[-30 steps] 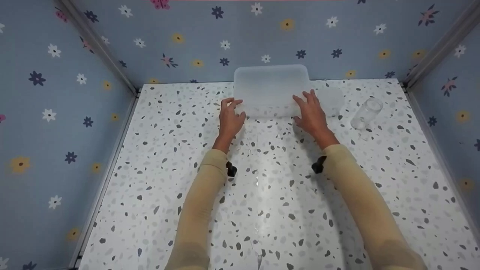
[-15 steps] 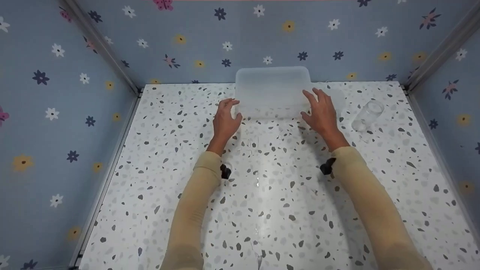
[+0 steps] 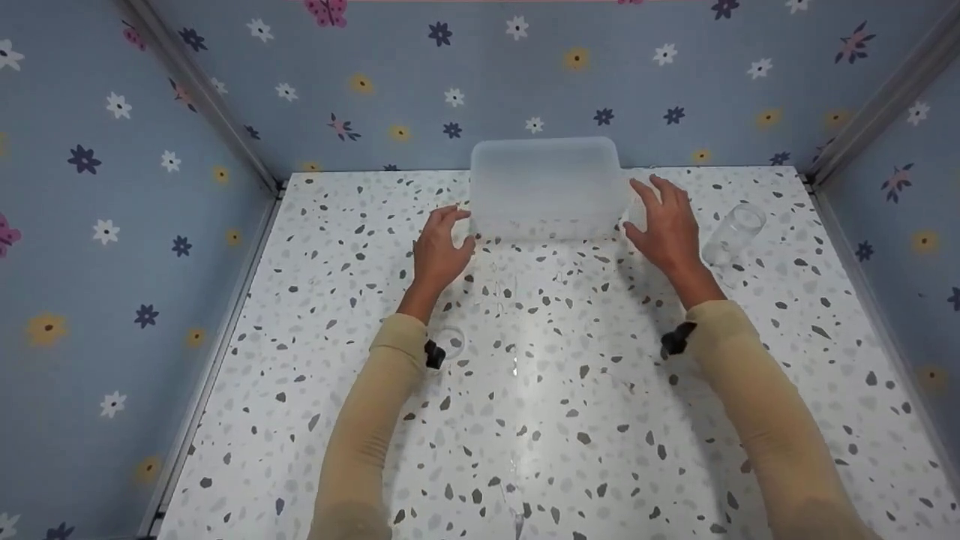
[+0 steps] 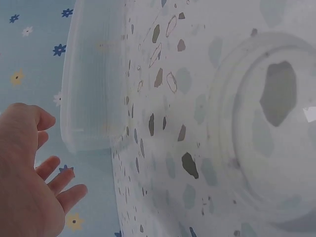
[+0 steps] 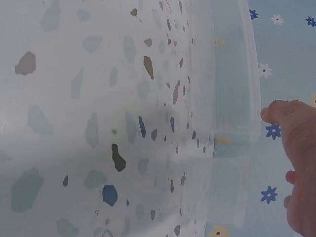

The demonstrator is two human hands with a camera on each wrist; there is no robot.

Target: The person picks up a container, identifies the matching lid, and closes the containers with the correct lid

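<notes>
A translucent plastic box (image 3: 547, 180) stands against the back wall, its pale top reaching above the table's far edge. Just left of it my left hand (image 3: 441, 247) hovers with relaxed fingers, fingertips close to the side. My right hand (image 3: 671, 229) is off the box's right side, fingers spread and holding nothing. In both wrist views a gap shows between each hand and the box (image 4: 96, 79). A second, smaller translucent container (image 5: 217, 192) sits to the right of the box, mostly hidden by my right hand in the head view.
A clear jar (image 3: 736, 232) stands to the right of my right hand. By my left wrist lies a round clear disc or dish (image 3: 457, 345), seen large in the left wrist view. Flower-patterned walls (image 3: 525, 67) bound the speckled table (image 3: 570, 450) at back and sides.
Both hands have moved apart from the box, the left hand leftward and the right hand rightward. The box stays in place. The round clear piece by the left wrist has come into view.
</notes>
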